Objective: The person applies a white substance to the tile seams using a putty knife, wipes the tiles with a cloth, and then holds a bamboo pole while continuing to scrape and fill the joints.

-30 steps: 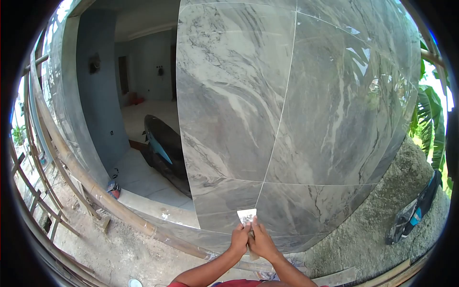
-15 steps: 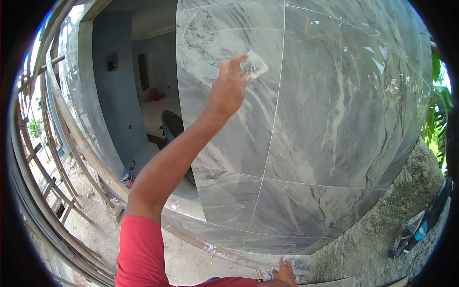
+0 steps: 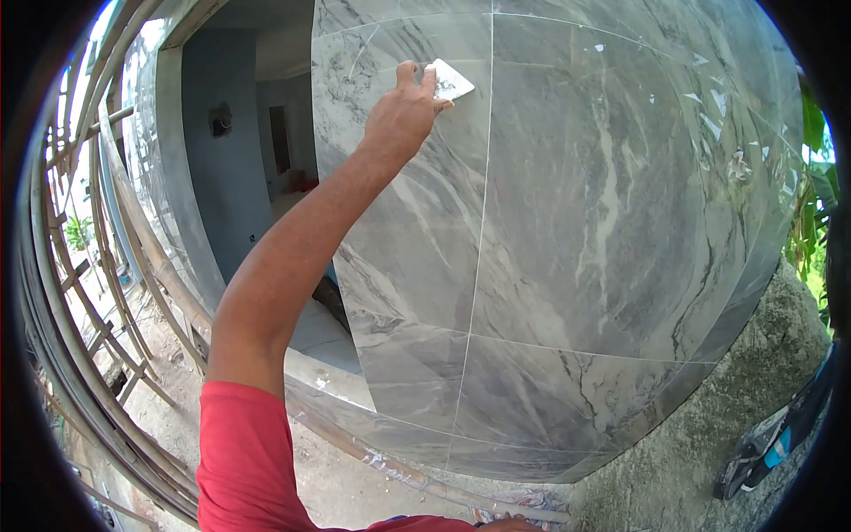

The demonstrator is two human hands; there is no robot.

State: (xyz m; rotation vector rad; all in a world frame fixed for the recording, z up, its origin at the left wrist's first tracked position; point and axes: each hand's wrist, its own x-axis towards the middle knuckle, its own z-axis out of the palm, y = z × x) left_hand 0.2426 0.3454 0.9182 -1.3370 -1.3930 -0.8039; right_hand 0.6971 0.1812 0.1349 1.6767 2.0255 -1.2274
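My left hand [image 3: 406, 113] is raised against the grey marble-patterned wall tiles [image 3: 585, 195]. Its fingers and thumb grip a flat, whitish square pad [image 3: 453, 80] with grey smudges; whether it is a sponge or a scraper I cannot make out. The pad lies on or very close to the upper tile, left of a pale vertical grout line [image 3: 483, 204]. At the bottom edge, only a sliver of my right hand [image 3: 511, 524] shows, near a pole lying along the wall's foot. Its fingers are mostly cut off by the frame.
A doorway [image 3: 266, 160] opens left of the tiles. Bamboo poles [image 3: 66, 293] form scaffolding at the far left. White scraps [image 3: 714, 124] stick to the right-hand tiles. Rough concrete [image 3: 683, 443] slopes at lower right, with a dark shoe [image 3: 745, 465] and trouser leg at the edge.
My left hand and the pad have moved up and slightly left across the tile. My right hand has sunk mostly out of the bottom of view. The camera view has shifted a little.
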